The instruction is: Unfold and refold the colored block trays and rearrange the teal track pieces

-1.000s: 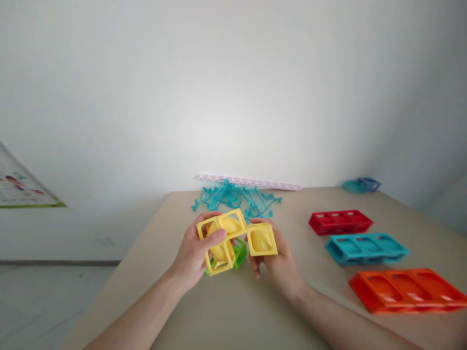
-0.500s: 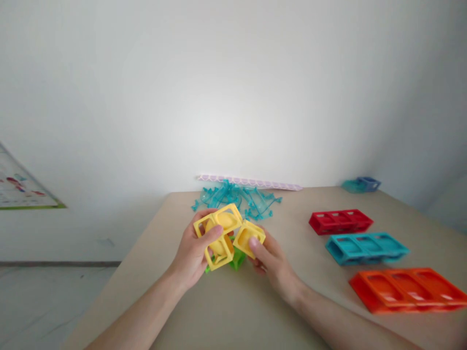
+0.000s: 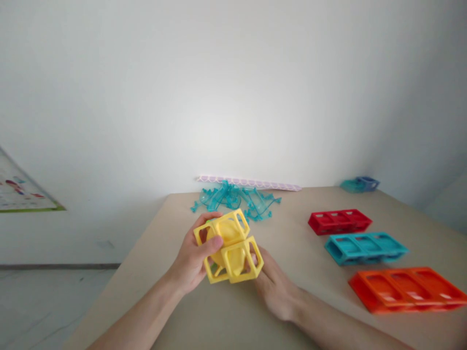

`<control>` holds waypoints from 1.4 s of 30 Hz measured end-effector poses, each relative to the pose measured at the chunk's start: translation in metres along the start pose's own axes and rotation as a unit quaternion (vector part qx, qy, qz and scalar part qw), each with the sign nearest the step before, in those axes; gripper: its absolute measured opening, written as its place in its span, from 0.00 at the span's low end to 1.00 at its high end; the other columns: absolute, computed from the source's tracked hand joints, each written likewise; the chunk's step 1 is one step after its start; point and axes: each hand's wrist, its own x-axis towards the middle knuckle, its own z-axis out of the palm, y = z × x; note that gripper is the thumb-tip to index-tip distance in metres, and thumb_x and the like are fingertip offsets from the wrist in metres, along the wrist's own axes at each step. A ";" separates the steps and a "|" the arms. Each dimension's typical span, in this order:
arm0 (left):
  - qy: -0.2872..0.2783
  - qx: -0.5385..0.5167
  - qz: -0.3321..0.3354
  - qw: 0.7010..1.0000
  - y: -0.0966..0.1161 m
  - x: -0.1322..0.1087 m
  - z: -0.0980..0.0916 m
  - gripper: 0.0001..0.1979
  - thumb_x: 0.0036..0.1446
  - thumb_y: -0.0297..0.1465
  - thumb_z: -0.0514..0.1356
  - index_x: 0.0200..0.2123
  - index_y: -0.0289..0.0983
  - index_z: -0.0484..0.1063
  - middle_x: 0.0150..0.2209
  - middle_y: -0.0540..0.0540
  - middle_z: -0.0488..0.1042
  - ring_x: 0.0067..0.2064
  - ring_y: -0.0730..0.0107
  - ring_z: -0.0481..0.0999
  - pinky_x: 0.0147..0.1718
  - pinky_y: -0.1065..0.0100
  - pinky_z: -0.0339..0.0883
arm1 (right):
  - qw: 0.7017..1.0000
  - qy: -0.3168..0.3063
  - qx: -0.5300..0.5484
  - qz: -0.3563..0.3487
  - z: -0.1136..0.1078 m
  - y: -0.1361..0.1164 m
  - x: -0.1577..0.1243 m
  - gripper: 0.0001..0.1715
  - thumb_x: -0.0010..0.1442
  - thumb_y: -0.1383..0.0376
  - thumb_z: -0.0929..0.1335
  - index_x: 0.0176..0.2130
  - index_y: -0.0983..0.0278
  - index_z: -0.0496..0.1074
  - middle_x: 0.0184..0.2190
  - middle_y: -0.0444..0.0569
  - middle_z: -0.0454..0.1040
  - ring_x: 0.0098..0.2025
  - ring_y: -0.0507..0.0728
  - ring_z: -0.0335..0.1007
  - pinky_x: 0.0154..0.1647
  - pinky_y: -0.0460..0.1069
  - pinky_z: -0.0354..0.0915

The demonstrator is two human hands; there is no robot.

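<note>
Both my hands hold a cluster of yellow open-frame plastic cubes (image 3: 228,245) just above the beige table (image 3: 233,311). My left hand (image 3: 193,255) wraps the left side, thumb across a cube's front. My right hand (image 3: 272,284) cups the lower right cube from beneath, fingers curled behind it. The cubes sit packed together, each with a rounded yellow insert inside. A sliver of green shows behind the cluster; the green piece is otherwise hidden.
A tangle of clear teal plastic pieces (image 3: 237,198) lies at the table's far edge before a pale patterned strip (image 3: 251,183). To the right lie a red tray (image 3: 340,221), a teal tray (image 3: 365,248) and an orange tray (image 3: 408,289). Small blue pieces (image 3: 361,184) sit far right.
My right hand swung its yellow cube leftward and under, bringing it against the cubes in my left hand. The green piece, visible before, is now almost hidden behind the cluster.
</note>
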 end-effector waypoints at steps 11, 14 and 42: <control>0.009 0.021 0.028 0.999 -0.003 0.000 0.002 0.33 0.42 0.25 0.70 0.51 0.42 0.61 0.42 0.45 0.75 0.39 0.62 0.78 0.37 0.62 0.74 | 0.997 0.046 0.044 0.040 0.000 0.001 0.005 0.22 0.66 0.54 0.60 0.55 0.59 0.66 0.46 0.51 0.72 0.45 0.59 0.67 0.47 0.53 0.65; 0.054 0.036 0.049 0.997 -0.001 0.001 0.003 0.36 0.42 0.26 0.70 0.53 0.44 0.60 0.42 0.46 0.74 0.39 0.63 0.77 0.37 0.64 0.74 | 0.997 0.048 0.060 0.031 -0.002 0.000 0.003 0.33 0.60 0.54 0.66 0.61 0.58 0.58 0.50 0.53 0.69 0.43 0.58 0.67 0.38 0.50 0.67; -0.096 0.121 -0.023 0.988 0.009 -0.009 0.006 0.31 0.46 0.28 0.69 0.54 0.45 0.64 0.44 0.43 0.74 0.45 0.54 0.76 0.43 0.59 0.71 | 0.989 0.102 0.104 0.041 -0.001 0.004 0.002 0.34 0.65 0.55 0.64 0.64 0.54 0.47 0.50 0.50 0.69 0.46 0.57 0.70 0.46 0.52 0.68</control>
